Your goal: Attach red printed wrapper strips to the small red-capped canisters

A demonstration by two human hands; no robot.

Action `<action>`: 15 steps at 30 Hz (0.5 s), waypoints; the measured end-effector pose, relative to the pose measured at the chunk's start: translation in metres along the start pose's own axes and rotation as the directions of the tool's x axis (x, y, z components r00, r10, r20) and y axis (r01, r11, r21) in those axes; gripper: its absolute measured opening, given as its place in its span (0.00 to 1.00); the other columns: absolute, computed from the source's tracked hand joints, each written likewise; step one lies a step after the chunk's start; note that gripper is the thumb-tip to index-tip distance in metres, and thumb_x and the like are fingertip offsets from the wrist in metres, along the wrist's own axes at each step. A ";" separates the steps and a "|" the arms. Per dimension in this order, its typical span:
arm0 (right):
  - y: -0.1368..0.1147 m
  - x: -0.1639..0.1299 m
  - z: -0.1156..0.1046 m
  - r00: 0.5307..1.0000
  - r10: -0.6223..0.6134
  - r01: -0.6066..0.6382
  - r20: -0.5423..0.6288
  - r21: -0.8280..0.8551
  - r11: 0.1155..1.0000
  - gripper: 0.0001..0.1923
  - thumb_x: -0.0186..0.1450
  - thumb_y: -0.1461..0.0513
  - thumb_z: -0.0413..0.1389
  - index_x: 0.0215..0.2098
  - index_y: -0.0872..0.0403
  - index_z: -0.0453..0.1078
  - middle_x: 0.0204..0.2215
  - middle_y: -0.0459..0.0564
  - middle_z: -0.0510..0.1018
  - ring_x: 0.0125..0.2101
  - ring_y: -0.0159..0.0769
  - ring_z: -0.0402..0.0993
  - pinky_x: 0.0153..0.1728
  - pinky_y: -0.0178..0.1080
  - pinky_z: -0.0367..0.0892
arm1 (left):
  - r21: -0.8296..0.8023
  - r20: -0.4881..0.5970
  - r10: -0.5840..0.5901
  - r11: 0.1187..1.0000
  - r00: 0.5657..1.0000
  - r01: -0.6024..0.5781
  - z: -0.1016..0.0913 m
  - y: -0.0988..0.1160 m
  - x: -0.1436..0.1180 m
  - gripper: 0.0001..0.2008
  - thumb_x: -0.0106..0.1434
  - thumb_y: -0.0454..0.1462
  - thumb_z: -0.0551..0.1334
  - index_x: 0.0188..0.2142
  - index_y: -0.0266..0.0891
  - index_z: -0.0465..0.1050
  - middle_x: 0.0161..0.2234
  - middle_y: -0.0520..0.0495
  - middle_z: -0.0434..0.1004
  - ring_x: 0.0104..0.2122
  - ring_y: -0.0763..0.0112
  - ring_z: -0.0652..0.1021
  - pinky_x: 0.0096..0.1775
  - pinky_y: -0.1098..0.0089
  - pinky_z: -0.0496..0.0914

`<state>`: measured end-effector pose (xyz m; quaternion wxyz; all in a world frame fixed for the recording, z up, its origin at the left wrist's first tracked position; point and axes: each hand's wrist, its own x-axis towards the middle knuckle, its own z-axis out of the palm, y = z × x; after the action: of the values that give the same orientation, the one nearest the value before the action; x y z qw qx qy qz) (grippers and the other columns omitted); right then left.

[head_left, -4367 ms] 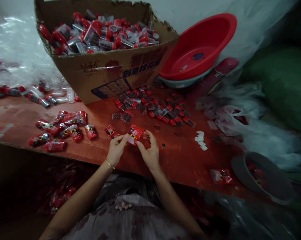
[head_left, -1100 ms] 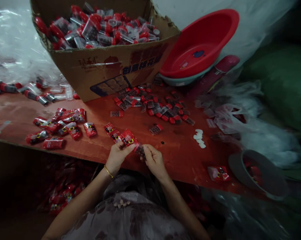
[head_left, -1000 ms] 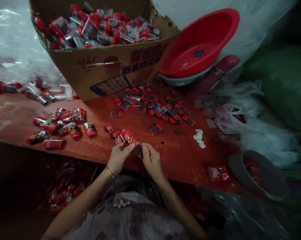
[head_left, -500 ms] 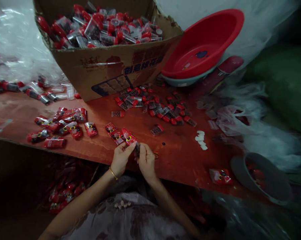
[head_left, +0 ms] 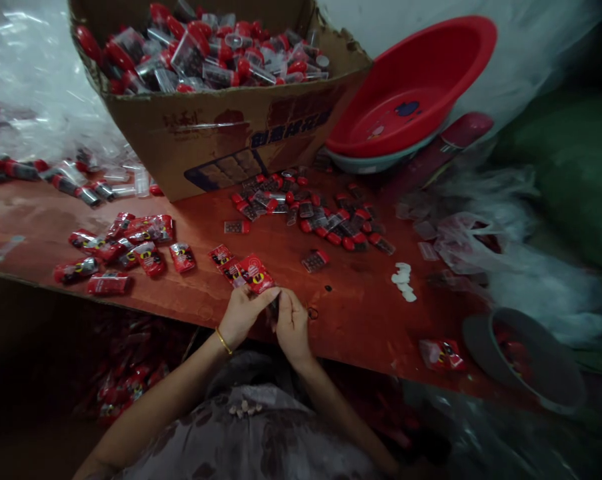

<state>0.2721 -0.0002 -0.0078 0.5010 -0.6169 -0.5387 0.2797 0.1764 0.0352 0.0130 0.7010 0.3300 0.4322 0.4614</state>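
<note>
Red foil packet (head_left: 255,273) pinched at its near corner by the left hand (head_left: 243,315), thumb and fingers closed on it, packet tilted up and away over the table edge

Right hand (head_left: 291,321) pressed close against the left, fingers curled around a small dark case (head_left: 274,307) wedged between both hands; only a sliver of it visible, grip closed, exact hold hard to tell

Just beyond the pinch, touching or overlapping the held packet: two more red packets (head_left: 225,261) flat on the red-brown table (head_left: 361,320)

Further left of the grip: a loose pile of filled packets (head_left: 125,247), more of them spread toward the table's left edge

Beyond and slightly right of the grip: a single red-capped case (head_left: 315,260) lying alone, then a scatter of red-capped cases (head_left: 315,213) well apart from the hands

Right of the grip: a small heap of white tablets (head_left: 403,280), a tiny dark ring (head_left: 313,313) just beside the right hand, a lone packet (head_left: 441,353) near the table's front edge, a grey bowl (head_left: 551,373) past it

Far beyond the grip: a cardboard box (head_left: 215,133) heaped with the same clear, red-capped cases, a red basin (head_left: 441,60) tilted against the wall, clear plastic sheeting (head_left: 25,73) off to the left
</note>
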 end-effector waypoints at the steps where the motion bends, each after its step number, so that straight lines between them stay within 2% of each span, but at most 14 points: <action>1: 0.001 0.000 0.000 1.000 -0.016 0.016 0.019 -0.014 1.000 0.16 0.68 0.59 0.40 0.33 0.53 0.67 0.26 0.48 0.74 0.27 0.33 0.71 0.29 0.34 0.67 | -0.021 0.003 0.005 1.000 1.000 -0.005 -0.001 0.002 0.000 0.14 0.45 0.42 0.70 0.28 0.35 0.77 0.23 0.50 0.76 0.23 0.73 0.73 0.28 0.73 0.68; 4: 0.001 -0.002 -0.002 0.993 -0.104 0.109 0.061 -0.082 0.991 0.13 0.68 0.60 0.42 0.39 0.54 0.67 0.29 0.50 0.76 0.28 0.34 0.73 0.31 0.35 0.68 | -0.103 -0.005 -0.003 0.995 1.000 0.003 -0.002 0.008 0.003 0.15 0.47 0.42 0.69 0.32 0.34 0.77 0.29 0.45 0.79 0.28 0.71 0.75 0.34 0.72 0.69; 8: -0.003 -0.005 0.001 0.987 -0.159 0.161 0.027 -0.101 0.982 0.14 0.67 0.61 0.43 0.42 0.54 0.68 0.36 0.55 0.78 0.36 0.37 0.76 0.35 0.37 0.70 | -0.108 0.039 -0.071 0.991 0.997 0.074 0.001 0.012 0.005 0.11 0.44 0.39 0.70 0.27 0.34 0.77 0.29 0.45 0.80 0.29 0.72 0.75 0.35 0.73 0.68; 10: -0.004 -0.006 0.004 0.996 -0.093 0.094 0.015 -0.032 0.995 0.15 0.68 0.60 0.41 0.43 0.54 0.68 0.36 0.55 0.78 0.37 0.37 0.75 0.35 0.36 0.70 | -0.086 0.051 -0.089 0.992 0.995 0.093 0.003 0.011 0.004 0.10 0.45 0.39 0.69 0.26 0.35 0.77 0.26 0.47 0.79 0.27 0.73 0.74 0.34 0.73 0.68; 13: -0.003 -0.005 0.008 0.999 0.052 -0.052 0.008 0.093 0.994 0.18 0.68 0.57 0.39 0.41 0.54 0.69 0.29 0.51 0.77 0.31 0.35 0.74 0.29 0.35 0.69 | -0.004 0.109 -0.138 0.990 0.984 0.139 0.006 0.007 0.000 0.14 0.48 0.43 0.67 0.31 0.35 0.78 0.17 0.52 0.71 0.20 0.74 0.71 0.28 0.71 0.67; 15: 0.000 -0.003 0.008 0.994 0.101 -0.095 -0.038 0.139 0.986 0.19 0.68 0.55 0.39 0.37 0.54 0.68 0.26 0.49 0.75 0.28 0.34 0.73 0.27 0.34 0.68 | 0.023 0.136 -0.101 0.995 0.986 0.098 0.008 0.003 -0.004 0.17 0.48 0.44 0.68 0.34 0.35 0.77 0.18 0.52 0.71 0.20 0.74 0.71 0.29 0.71 0.68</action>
<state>0.2643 -0.0006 -0.0115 0.5398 -0.6129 -0.4759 0.3264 0.1817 0.0316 0.0203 0.7485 0.3444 0.4027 0.3987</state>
